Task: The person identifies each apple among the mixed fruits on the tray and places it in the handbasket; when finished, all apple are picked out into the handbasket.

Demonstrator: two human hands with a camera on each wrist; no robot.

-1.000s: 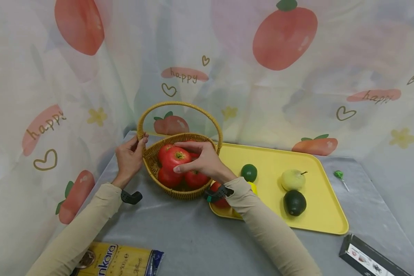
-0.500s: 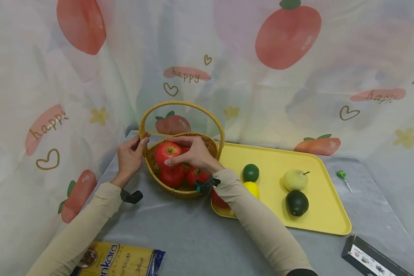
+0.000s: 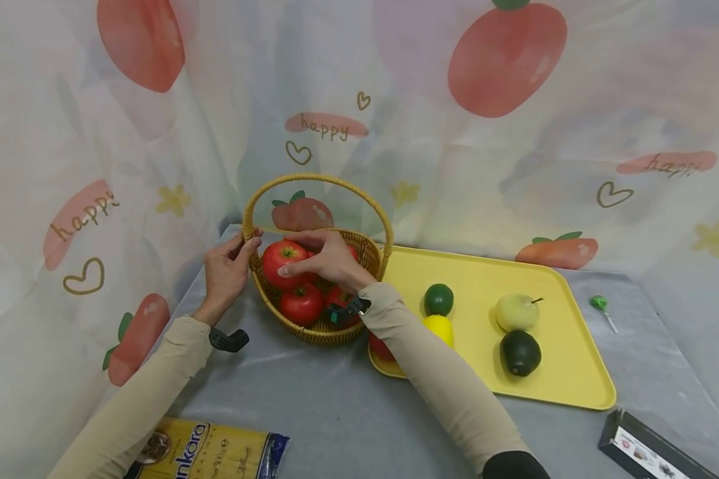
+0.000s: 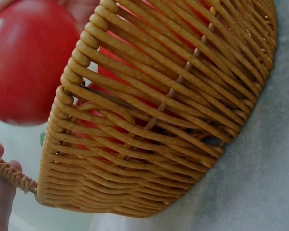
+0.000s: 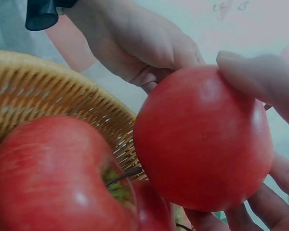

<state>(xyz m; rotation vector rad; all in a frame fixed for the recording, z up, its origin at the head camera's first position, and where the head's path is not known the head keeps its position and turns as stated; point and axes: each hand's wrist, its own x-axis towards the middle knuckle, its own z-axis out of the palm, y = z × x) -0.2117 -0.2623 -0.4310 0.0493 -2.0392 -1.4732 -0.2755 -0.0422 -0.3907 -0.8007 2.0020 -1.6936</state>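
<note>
A wicker basket (image 3: 326,338) with a tall arched handle stands on the table, holding several red apples, one of them a front apple (image 3: 301,305). At the handle's left foot, my left hand (image 3: 224,276) pinches the handle between thumb and fingers; in the left wrist view its fingers (image 4: 2,192) sit around the handle. My right hand (image 3: 338,259) grips one red apple (image 3: 283,263) at the basket's left side, above the others. In the right wrist view this apple (image 5: 202,139) is held between thumb and fingers, beside a stemmed apple (image 5: 62,178) in the basket.
Right of the basket lies a yellow tray (image 3: 563,392) bearing a green fruit (image 3: 439,300), a yellow item (image 3: 440,328), a pear (image 3: 517,312), a dark avocado (image 3: 520,353) and a partly hidden red fruit (image 3: 380,348). A lollipop (image 3: 599,304), pasta packet (image 3: 216,449) and black box (image 3: 653,449) lie around.
My right hand has moved left with the apple, from the basket's middle toward its left rim. The left hand keeps its hold on the handle. The yellow item on the tray is more exposed.
</note>
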